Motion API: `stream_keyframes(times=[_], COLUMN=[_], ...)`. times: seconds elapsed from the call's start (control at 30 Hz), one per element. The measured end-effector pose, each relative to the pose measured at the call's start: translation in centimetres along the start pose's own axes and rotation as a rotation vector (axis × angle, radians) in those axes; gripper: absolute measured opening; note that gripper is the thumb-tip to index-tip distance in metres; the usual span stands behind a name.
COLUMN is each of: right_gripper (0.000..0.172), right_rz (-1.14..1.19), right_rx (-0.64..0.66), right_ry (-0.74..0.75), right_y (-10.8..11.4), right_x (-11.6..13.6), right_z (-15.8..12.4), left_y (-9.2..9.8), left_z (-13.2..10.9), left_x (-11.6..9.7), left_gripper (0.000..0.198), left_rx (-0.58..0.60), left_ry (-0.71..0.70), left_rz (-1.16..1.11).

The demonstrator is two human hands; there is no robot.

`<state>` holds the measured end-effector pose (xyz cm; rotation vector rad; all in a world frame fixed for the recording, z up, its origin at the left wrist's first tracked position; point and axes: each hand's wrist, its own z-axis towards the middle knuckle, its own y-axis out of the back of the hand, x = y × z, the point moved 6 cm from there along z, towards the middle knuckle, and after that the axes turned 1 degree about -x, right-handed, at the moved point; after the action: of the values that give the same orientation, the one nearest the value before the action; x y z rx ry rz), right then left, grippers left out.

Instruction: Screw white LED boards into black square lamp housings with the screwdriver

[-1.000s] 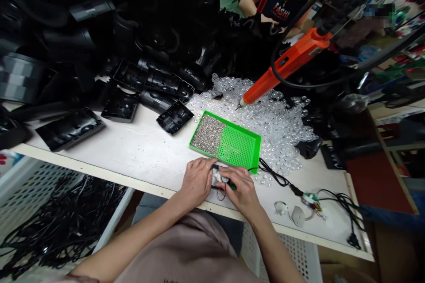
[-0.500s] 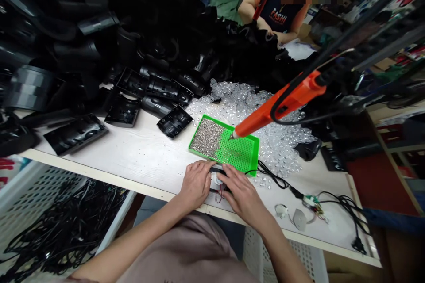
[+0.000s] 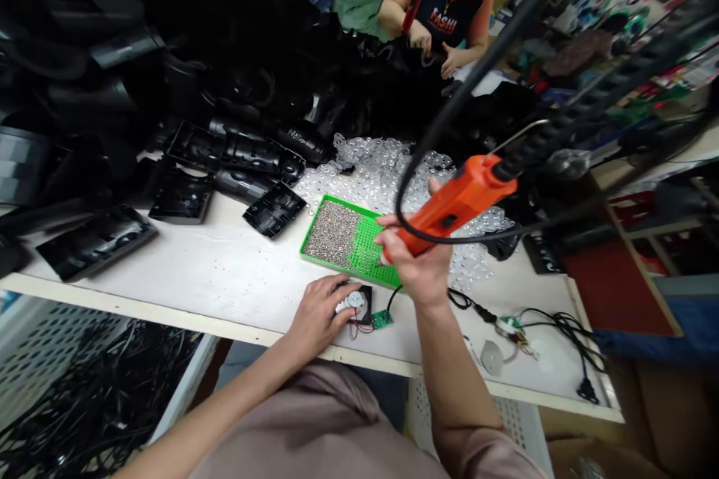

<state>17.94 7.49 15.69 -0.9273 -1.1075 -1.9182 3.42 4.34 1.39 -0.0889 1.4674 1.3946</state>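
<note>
My right hand [image 3: 422, 263] is wrapped around an orange electric screwdriver [image 3: 452, 203], whose tip points down over the green tray [image 3: 368, 233]. Small metal screws [image 3: 332, 233] fill the tray's left part. At the front of the bench, my left hand [image 3: 320, 312] grips a black plastic housing [image 3: 365, 303] with a white round motor part [image 3: 353, 299] in it. Red wires run from this part to a small green circuit board [image 3: 383, 319] on its right. The fingers of my left hand partly cover the housing's left side.
Clear plastic rings [image 3: 387, 165] lie heaped behind the tray. Black shell halves [image 3: 95, 243] lie to the left, before a dark pile. A cord with a plug [image 3: 587, 391] and a circuit board [image 3: 510, 327] lie right. A co-worker [image 3: 443, 22] sits opposite. A crate of black cables [image 3: 95, 382] stands below left.
My right hand has left the housing and risen to take hold of the hanging screwdriver. My left hand stays at the housing. The small green board now shows. The view has shifted.
</note>
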Motion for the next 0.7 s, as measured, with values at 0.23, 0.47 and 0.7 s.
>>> stream_keyframes(times=[0.23, 0.47, 0.7], right_gripper=[0.042, 0.062, 0.063], right_rz=[0.416, 0.588, 0.571], right_rx=[-0.071, -0.267, -0.247], right_ry=[-0.077, -0.034, -0.05], right_y=[5.9, 3.8, 2.1], right_x=[-3.6, -7.2, -10.2], right_z=[0.4, 0.0, 0.1], left_y=[-0.1, -0.7, -0.5], left_z=[0.1, 0.5, 0.6], left_x=[-0.5, -0.5, -0.6], left_gripper=[0.028, 0.03, 0.029], left_rx=[-0.038, -0.088, -0.107], left_ry=[0.005, 0.05, 0.028], left_rz=[0.053, 0.092, 0.129])
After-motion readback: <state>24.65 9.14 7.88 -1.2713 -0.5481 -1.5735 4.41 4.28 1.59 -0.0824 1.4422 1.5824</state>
